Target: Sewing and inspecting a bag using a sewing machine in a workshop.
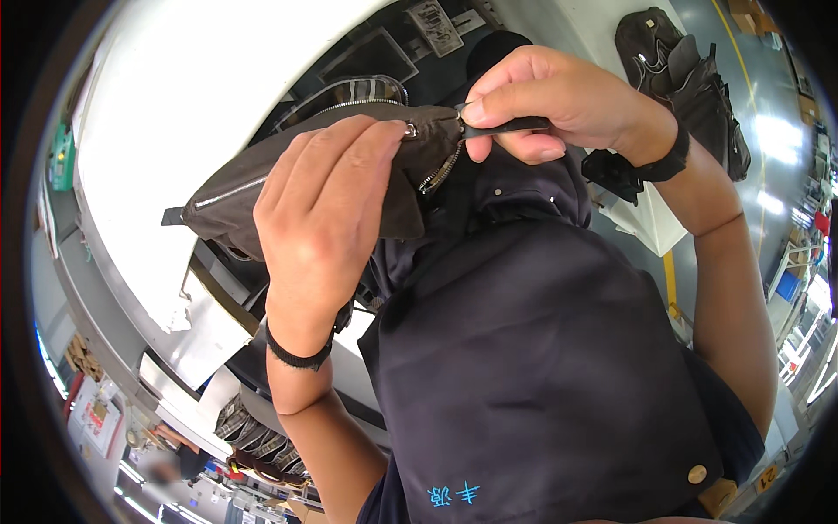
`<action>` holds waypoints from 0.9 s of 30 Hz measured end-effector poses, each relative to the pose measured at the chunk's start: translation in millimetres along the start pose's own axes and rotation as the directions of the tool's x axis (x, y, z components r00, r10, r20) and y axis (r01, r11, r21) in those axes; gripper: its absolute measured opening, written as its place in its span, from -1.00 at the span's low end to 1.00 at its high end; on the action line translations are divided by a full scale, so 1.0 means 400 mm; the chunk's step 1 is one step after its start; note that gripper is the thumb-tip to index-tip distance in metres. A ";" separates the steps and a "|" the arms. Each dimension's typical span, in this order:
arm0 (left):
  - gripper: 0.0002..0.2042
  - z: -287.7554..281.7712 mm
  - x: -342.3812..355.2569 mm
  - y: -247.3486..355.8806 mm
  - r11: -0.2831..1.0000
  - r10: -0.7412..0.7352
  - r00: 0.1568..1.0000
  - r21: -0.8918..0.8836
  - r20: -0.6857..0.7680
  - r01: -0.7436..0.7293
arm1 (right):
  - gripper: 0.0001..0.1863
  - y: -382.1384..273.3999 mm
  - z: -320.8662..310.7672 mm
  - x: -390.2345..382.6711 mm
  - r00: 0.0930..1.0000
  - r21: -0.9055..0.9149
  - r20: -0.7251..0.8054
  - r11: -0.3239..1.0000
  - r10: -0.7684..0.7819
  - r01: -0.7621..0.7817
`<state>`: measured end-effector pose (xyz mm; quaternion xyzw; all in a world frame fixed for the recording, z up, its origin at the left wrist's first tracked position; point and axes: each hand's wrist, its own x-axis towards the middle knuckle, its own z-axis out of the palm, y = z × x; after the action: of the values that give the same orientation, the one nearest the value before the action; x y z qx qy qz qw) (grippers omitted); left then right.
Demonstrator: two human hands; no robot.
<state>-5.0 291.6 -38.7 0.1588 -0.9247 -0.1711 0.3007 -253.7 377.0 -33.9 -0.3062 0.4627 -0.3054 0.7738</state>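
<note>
A dark olive-brown fabric bag (227, 214) with metal zippers and a plaid lining lies raised across my view, above my dark apron (532, 349). My left hand (319, 210) grips the bag's body, its curled fingertips beside a silver zipper pull (408, 130). At the bag's right end, my right hand (559, 100) pinches a dark flat tab (489, 130) between thumb and fingers, next to an open stretch of zipper (441, 170). The tip of my left thumb is hidden.
A white worktable (140, 96) curves along the left. More dark bags (681, 96) are piled at the upper right beside a floor (751, 227) with yellow lines. Plaid items (253, 437) are stacked at the lower left, and a co-worker (183, 458) is farther back there.
</note>
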 end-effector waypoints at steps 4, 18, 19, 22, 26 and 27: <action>-0.73 -0.004 0.014 -0.006 0.994 0.089 0.995 0.052 0.037 -0.091 | -0.65 -0.002 0.024 -0.018 0.999 -0.066 -0.017 0.997 -0.046 0.045; -0.72 -0.032 -0.027 0.030 0.957 0.216 0.973 0.178 0.083 -0.228 | -0.70 0.010 0.077 -0.042 0.996 -0.338 0.014 0.937 -0.093 0.092; -0.72 -0.035 -0.029 0.032 0.955 0.217 0.971 0.183 0.102 -0.233 | -0.71 0.013 0.078 -0.047 0.996 -0.333 0.028 0.938 -0.088 0.092; -0.85 -0.035 -0.043 0.036 0.920 0.282 0.956 0.258 0.084 -0.294 | -0.74 0.031 0.089 -0.050 0.968 -0.554 0.077 0.796 -0.241 0.242; -0.86 -0.042 -0.083 0.042 0.914 0.306 0.951 0.270 0.036 -0.304 | -0.73 0.058 0.122 -0.055 0.939 -0.577 0.069 0.754 -0.335 0.312; -0.85 -0.047 -0.096 0.045 0.919 0.295 0.955 0.266 0.023 -0.290 | -0.64 0.065 0.136 -0.051 0.916 -0.525 0.056 0.769 -0.397 0.365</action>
<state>32.5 318.7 -36.4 0.0592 -0.9499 0.0031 0.3068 -207.6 419.1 -21.8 -0.5841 0.4790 -0.3265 0.5682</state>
